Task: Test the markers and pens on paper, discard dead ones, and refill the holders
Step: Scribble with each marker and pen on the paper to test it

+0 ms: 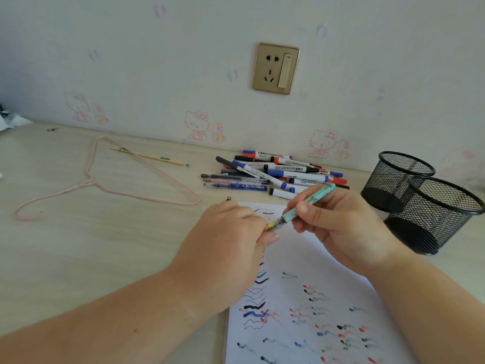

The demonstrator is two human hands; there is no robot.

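From the head camera: saw a pale wooden desk (pixel 105 245) against a wall (pixel 157 61) with pink cat stickers (pixel 196 126) and a gold socket (pixel 276 68).

Held in the right hand (pixel 338 227), above the paper: a teal pen (pixel 307 204), tilted, far end pointing up and to the right. Fingers and thumb curled round the pen's middle. Pinched by the left hand (pixel 231 232), at the pen's lower tip: a small yellow bit (pixel 270 227). Could not tell if that bit was a cap or part of the pen. Left fingers curled in tight round it.

Lay under both hands: a white sheet of paper (pixel 301 298), covered in wavy test lines in black, blue and red.

Lay behind the paper, near the wall: a heap of markers and pens (pixel 275 172), with blue, red and black caps, some clear pens on the left side of the heap.

Stood at the right of the desk, touching each other: two black mesh holders (pixel 420 200). Saw nothing inside them.

Lay on the left part of the desk, well apart from the paper: a pink wire hanger (pixel 105 185), flat down. Lay across the hanger's top corner: a thin cream stick (pixel 147 155) with green marks. Sat just beside the paper's top left corner: a tiny dark cap (pixel 228 198).
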